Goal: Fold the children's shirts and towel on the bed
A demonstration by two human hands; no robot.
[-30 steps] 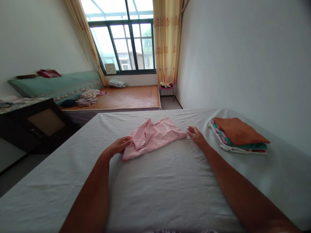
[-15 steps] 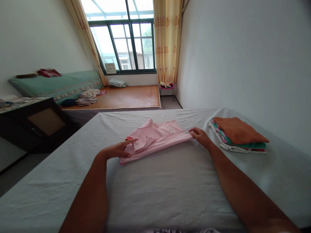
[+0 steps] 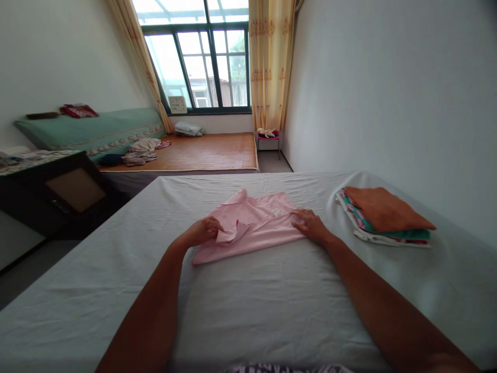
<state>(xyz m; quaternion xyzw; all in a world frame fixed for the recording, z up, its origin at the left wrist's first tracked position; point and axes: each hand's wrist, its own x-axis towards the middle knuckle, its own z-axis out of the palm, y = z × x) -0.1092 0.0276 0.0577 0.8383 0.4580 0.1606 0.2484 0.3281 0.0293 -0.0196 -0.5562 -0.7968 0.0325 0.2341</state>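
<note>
A pink garment (image 3: 252,223) lies partly folded in the middle of a bed with a pale grey sheet (image 3: 248,311). My left hand (image 3: 204,231) is closed, pinching a loose flap at the garment's left side. My right hand (image 3: 308,225) lies flat with its fingers stretched out, pressing on the garment's right end. A small white label shows on the pink cloth just left of my right hand.
A stack of folded clothes (image 3: 384,216) with an orange piece on top sits at the bed's right, close to the white wall. A dark cabinet (image 3: 58,194) stands to the left. Beyond are a second bed with a woven mat (image 3: 205,153), a small stool (image 3: 267,137) and a window.
My right hand has moved left from the garment's right tip onto the cloth and flattened. My left hand has closed on the left flap. The garment's right end now lies flatter.
</note>
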